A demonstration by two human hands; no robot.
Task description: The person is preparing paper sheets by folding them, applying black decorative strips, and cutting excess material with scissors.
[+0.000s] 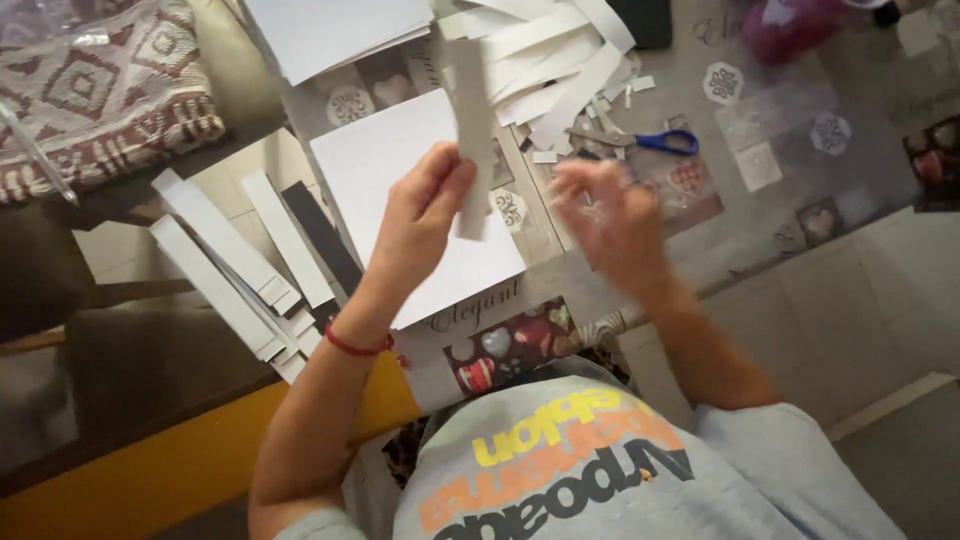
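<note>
Closest to the camera is the person's grey shirt (600, 470) with orange, yellow and black print on the front. A thin red band (355, 346) goes around the left wrist. Just above it, the left hand (420, 215) is closed on a long grey paper strip (470, 140), pinching it near its bottom end, so the strip stands almost straight up above the table. The right hand (612, 220) is beside it, near the strip but not touching it. This hand is blurry, its fingers look spread, and it holds nothing that can be seen. Under both hands lies a flat white paper sheet (385, 165) on a table with a printed plastic cover (800, 190) showing hearts and small patterns. To the left, off the table edge, a bunch of long white and black paper strips (250, 260) lies over a wooden seat. Farther back on the table are scissors with blue handles (640, 140), just past the right hand. Behind them sits a messy pile of cut white paper strips (550, 60). Far on the left is a woven cloth with red and cream diamond shapes (100, 90).
</note>
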